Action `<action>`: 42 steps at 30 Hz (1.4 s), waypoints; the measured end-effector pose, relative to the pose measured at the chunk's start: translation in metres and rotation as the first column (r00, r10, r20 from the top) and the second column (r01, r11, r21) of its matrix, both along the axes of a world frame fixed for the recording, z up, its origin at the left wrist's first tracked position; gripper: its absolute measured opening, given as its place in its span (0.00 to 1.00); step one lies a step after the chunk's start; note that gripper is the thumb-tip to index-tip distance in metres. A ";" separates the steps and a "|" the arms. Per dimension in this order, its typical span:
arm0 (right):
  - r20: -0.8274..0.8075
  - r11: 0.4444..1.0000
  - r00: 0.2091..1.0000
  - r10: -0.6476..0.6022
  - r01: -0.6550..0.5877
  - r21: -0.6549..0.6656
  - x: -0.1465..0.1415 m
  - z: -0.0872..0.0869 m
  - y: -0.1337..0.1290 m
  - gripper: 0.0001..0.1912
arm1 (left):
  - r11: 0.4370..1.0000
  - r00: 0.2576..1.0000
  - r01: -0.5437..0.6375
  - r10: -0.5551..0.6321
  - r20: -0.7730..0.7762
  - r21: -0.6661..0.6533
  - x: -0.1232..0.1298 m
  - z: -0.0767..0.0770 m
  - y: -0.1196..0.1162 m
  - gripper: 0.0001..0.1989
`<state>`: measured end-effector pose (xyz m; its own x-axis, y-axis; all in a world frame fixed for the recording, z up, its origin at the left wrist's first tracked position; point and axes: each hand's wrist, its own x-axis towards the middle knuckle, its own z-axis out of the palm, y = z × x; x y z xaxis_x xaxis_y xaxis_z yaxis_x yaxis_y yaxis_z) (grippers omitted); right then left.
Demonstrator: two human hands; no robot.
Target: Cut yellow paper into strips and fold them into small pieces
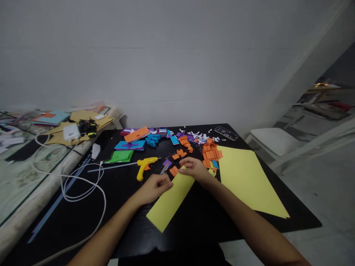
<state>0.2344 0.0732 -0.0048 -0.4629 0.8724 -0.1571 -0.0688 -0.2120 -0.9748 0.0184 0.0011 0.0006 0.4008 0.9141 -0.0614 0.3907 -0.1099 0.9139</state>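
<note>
A long strip of yellow paper (172, 201) slants across the front of the black table, between my two hands. My left hand (155, 187) is curled at the strip's left edge, its thumb and fingers closed on it. At the upper end, my right hand (196, 170) pinches the paper between thumb and fingers. Just beyond the hands lie scissors (164, 168), partly hidden. A yellow glue gun (144, 167) rests to the left of them. Small orange paper pieces (211, 152) are heaped behind my right hand.
Large yellow sheets (244, 177) lie on the table's right side, with a phone (226, 133) behind. Green paper (121, 156), blue folded pieces (152, 139) and white scraps (198, 136) spread across the back. A white cable (104, 201) loops over the left. A white chair (273, 142) stands right.
</note>
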 end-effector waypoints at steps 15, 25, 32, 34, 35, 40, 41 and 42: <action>0.145 0.897 0.887 0.438 -0.443 0.003 0.009 -0.002 0.000 0.21 | 0.990 0.993 0.107 -0.111 -0.035 -0.095 -0.004 0.004 -0.001 0.10; 0.097 0.916 0.914 0.395 -0.399 0.034 0.002 -0.006 -0.003 0.20 | 0.987 0.989 0.142 -0.145 -0.038 -0.074 -0.010 0.005 0.001 0.11; 0.104 0.959 0.958 0.267 -0.275 0.070 0.020 0.012 0.012 0.17 | 0.996 0.997 0.071 -0.072 -0.007 -0.056 -0.016 0.006 0.007 0.14; 0.135 0.946 0.950 0.281 -0.298 0.129 0.016 0.011 0.008 0.16 | 0.996 0.997 0.072 -0.073 -0.011 -0.055 -0.015 0.004 0.006 0.14; 0.148 0.935 0.942 0.301 -0.322 0.149 0.013 0.010 0.004 0.15 | 0.995 0.997 0.077 -0.078 -0.014 -0.057 -0.013 0.003 0.005 0.14; 0.205 0.870 0.878 0.432 -0.466 0.162 0.001 0.003 -0.011 0.10 | 0.989 0.992 0.126 -0.128 -0.023 -0.074 -0.007 0.002 0.000 0.13; 0.210 0.862 0.872 0.443 -0.478 0.167 0.000 0.002 -0.013 0.10 | 0.988 0.990 0.134 -0.136 -0.019 -0.077 -0.006 0.001 -0.001 0.13; 0.214 0.856 0.867 0.450 -0.488 0.174 -0.001 0.001 -0.014 0.10 | 0.987 0.990 0.140 -0.142 -0.014 -0.079 -0.006 0.002 -0.001 0.12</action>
<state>0.2336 0.0597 -0.0039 -0.8100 0.5780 -0.0986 0.1462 0.0362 -0.9886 0.0129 0.0000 0.0021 0.5234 0.8407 -0.1389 0.3946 -0.0946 0.9140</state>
